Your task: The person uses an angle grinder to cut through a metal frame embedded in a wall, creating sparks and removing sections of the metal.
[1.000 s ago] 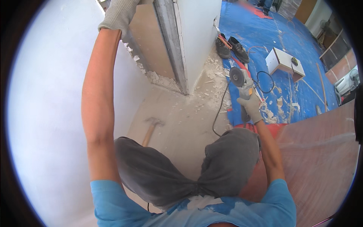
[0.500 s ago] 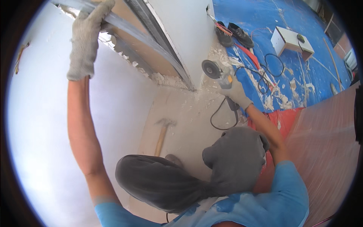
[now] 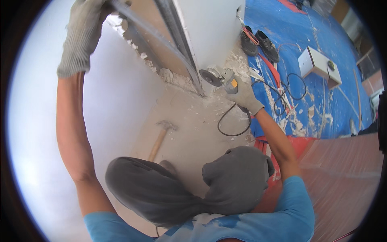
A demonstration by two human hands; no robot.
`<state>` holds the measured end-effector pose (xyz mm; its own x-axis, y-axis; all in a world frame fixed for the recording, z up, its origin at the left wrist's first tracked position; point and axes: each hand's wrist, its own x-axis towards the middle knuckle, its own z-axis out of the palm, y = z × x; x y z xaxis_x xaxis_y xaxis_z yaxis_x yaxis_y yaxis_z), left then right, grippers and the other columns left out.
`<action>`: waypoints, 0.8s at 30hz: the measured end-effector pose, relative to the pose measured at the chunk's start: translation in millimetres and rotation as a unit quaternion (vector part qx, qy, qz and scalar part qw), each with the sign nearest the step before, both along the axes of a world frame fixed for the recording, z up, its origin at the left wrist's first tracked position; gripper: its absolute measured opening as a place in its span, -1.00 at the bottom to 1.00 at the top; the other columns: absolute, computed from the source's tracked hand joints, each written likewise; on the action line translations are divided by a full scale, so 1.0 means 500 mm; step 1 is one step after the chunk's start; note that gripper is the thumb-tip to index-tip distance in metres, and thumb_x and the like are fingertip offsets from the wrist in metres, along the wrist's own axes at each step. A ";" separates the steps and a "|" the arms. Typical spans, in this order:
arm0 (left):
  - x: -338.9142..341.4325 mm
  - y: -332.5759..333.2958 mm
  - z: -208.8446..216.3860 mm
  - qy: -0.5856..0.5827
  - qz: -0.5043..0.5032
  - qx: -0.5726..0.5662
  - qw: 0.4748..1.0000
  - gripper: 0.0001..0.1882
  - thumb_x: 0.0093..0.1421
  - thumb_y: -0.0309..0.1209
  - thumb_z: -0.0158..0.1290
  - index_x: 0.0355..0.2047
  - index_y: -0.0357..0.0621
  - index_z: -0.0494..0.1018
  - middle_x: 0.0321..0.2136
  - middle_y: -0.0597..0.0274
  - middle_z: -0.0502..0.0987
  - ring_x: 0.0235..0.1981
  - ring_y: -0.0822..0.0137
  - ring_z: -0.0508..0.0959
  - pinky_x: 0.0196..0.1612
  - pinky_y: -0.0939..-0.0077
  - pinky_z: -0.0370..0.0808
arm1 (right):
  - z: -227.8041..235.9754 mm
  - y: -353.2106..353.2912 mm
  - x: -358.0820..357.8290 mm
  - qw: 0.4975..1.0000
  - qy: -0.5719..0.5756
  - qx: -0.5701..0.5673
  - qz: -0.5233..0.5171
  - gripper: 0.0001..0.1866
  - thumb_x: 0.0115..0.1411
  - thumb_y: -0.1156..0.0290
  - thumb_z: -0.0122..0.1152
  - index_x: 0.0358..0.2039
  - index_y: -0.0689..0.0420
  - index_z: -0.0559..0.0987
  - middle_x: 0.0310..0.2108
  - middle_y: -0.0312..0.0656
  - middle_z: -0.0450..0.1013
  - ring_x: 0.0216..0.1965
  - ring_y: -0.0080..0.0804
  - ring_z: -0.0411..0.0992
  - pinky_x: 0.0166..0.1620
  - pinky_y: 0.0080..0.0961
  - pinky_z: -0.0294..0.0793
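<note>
My left hand (image 3: 82, 38), in a grey knit glove, is raised at the upper left and closed around a thin metal profile strip (image 3: 159, 39). That strip slants down to the floor at the foot of a cut-open wall. In my gloved right hand (image 3: 246, 97) is an angle grinder (image 3: 230, 82), its dark disc (image 3: 210, 78) close to the strip's lower end; whether they touch I cannot tell. The grinder's black cord (image 3: 221, 128) loops on the floor below it. A wooden-handled hammer (image 3: 158, 142) lies on the floor in front of my knees.
Broken plaster (image 3: 177, 78) lines the cut wall edge. Black shoes (image 3: 266, 45), a white box-like piece (image 3: 320, 66) and a black cable (image 3: 304, 88) lie on the blue sheet (image 3: 346, 109) at right. Rubble is scattered there. A white wall (image 3: 117, 92) stands at left.
My right hand has brought the grinder left, nearer the strip's lower end. The view has shifted; my left hand still grips the strip.
</note>
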<state>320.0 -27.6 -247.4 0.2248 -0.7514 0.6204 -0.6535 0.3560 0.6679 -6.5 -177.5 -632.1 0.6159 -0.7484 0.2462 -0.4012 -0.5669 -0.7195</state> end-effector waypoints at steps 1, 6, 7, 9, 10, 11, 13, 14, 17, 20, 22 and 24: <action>-0.019 -0.001 -0.012 0.047 -0.017 -0.053 0.997 -0.63 0.35 -0.37 0.08 0.08 -0.34 0.45 -0.25 0.19 0.55 -0.25 0.31 0.62 -0.04 0.39 0.61 | -0.001 -0.008 0.005 1.000 0.017 0.006 -0.008 -0.03 -0.06 0.14 0.52 0.34 0.21 0.34 -0.05 0.22 0.60 0.02 0.16 0.59 0.08 -0.12 0.56; -0.080 0.009 -0.004 0.113 -0.018 -0.066 0.991 -0.63 0.26 -0.49 0.05 0.07 -0.29 0.37 -0.41 0.28 0.49 -0.43 0.32 0.60 -0.23 0.44 0.64 | -0.003 -0.022 0.027 1.000 0.018 0.021 -0.003 -0.03 -0.04 0.08 0.52 0.32 0.26 0.35 -0.06 0.20 0.61 -0.01 0.15 0.61 0.07 -0.13 0.57; -0.082 0.011 0.001 0.123 -0.019 -0.062 0.990 -0.62 0.26 -0.48 0.06 0.08 -0.30 0.36 -0.40 0.28 0.49 -0.43 0.32 0.60 -0.23 0.44 0.64 | 0.000 -0.020 0.031 0.999 0.018 0.034 -0.018 -0.11 -0.07 0.13 0.52 0.25 0.25 0.40 -0.08 0.16 0.61 -0.02 0.10 0.60 0.06 -0.15 0.56; -0.079 0.015 0.002 0.113 -0.031 -0.062 0.991 -0.60 0.26 -0.47 0.07 0.09 -0.31 0.36 -0.40 0.27 0.49 -0.43 0.33 0.61 -0.23 0.45 0.63 | 0.008 -0.007 0.039 0.998 -0.013 0.067 -0.016 -0.25 -0.14 0.24 0.51 0.10 0.22 0.52 -0.11 0.06 0.60 -0.06 -0.01 0.59 0.04 -0.18 0.54; -0.076 0.015 -0.001 0.094 -0.041 -0.068 0.992 -0.59 0.26 -0.46 0.07 0.09 -0.32 0.36 -0.41 0.27 0.49 -0.43 0.33 0.61 -0.23 0.45 0.63 | 0.013 -0.001 0.042 0.998 0.007 0.055 -0.034 -0.25 -0.13 0.23 0.51 0.11 0.22 0.51 -0.11 0.05 0.60 -0.05 -0.02 0.59 0.05 -0.19 0.54; -0.073 0.013 -0.002 0.084 -0.044 -0.069 0.993 -0.59 0.25 -0.45 0.08 0.09 -0.32 0.36 -0.41 0.27 0.49 -0.43 0.33 0.61 -0.24 0.45 0.63 | 0.018 0.006 0.046 0.998 0.017 0.049 -0.036 -0.24 -0.13 0.23 0.51 0.11 0.22 0.51 -0.11 0.04 0.60 -0.05 -0.03 0.60 0.05 -0.19 0.54; -0.064 0.009 -0.005 0.076 -0.041 -0.066 0.994 -0.57 0.24 -0.44 0.10 0.10 -0.33 0.36 -0.41 0.27 0.49 -0.43 0.34 0.61 -0.25 0.46 0.62 | 0.025 0.020 0.053 0.997 0.010 0.059 -0.043 -0.23 -0.13 0.22 0.52 0.13 0.22 0.50 -0.10 0.03 0.60 -0.04 -0.05 0.60 0.05 -0.20 0.54; -0.061 0.010 -0.005 0.077 -0.034 -0.061 0.995 -0.56 0.24 -0.43 0.11 0.10 -0.34 0.36 -0.41 0.27 0.49 -0.43 0.34 0.61 -0.25 0.47 0.62 | 0.025 0.029 0.054 0.996 -0.009 0.077 -0.048 -0.22 -0.13 0.21 0.52 0.14 0.21 0.50 -0.10 0.03 0.61 -0.03 -0.05 0.60 0.05 -0.20 0.55; -0.052 0.017 -0.005 0.097 -0.025 -0.057 0.993 -0.54 0.23 -0.43 0.12 0.10 -0.36 0.35 -0.41 0.26 0.49 -0.42 0.34 0.61 -0.27 0.46 0.62 | 0.021 0.036 0.060 0.997 -0.032 0.056 -0.039 -0.19 -0.03 0.07 0.53 0.19 0.20 0.49 -0.08 0.03 0.64 -0.04 -0.09 0.63 0.04 -0.24 0.57; -0.052 0.023 -0.002 0.094 -0.038 -0.053 0.993 -0.52 0.22 -0.43 0.12 0.12 -0.37 0.34 -0.41 0.25 0.49 -0.43 0.35 0.61 -0.27 0.45 0.63 | 0.010 0.032 0.060 0.996 -0.016 0.068 -0.049 -0.19 0.02 0.03 0.55 0.19 0.20 0.50 -0.08 0.04 0.65 -0.04 -0.10 0.65 0.04 -0.25 0.59; -0.058 0.022 -0.002 0.087 -0.011 -0.050 0.995 -0.52 0.21 -0.44 0.12 0.11 -0.38 0.34 -0.42 0.26 0.48 -0.43 0.35 0.60 -0.26 0.45 0.64 | 0.004 0.027 0.058 0.996 -0.007 0.074 -0.056 -0.21 0.01 0.04 0.55 0.18 0.20 0.50 -0.09 0.03 0.65 -0.04 -0.09 0.65 0.05 -0.25 0.59; -0.065 0.019 0.000 0.087 -0.002 -0.047 0.995 -0.52 0.21 -0.45 0.12 0.11 -0.38 0.33 -0.42 0.26 0.48 -0.44 0.36 0.59 -0.25 0.45 0.64 | 0.001 0.024 0.060 0.998 -0.018 0.058 -0.036 -0.21 -0.01 0.06 0.56 0.17 0.19 0.50 -0.09 0.03 0.65 -0.04 -0.09 0.65 0.05 -0.25 0.59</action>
<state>287.5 -17.9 -247.5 0.3319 -0.6928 0.6402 -0.5290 0.4252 0.7344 23.4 -165.5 -631.5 0.5520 -0.8152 0.1757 -0.4113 -0.4494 -0.7930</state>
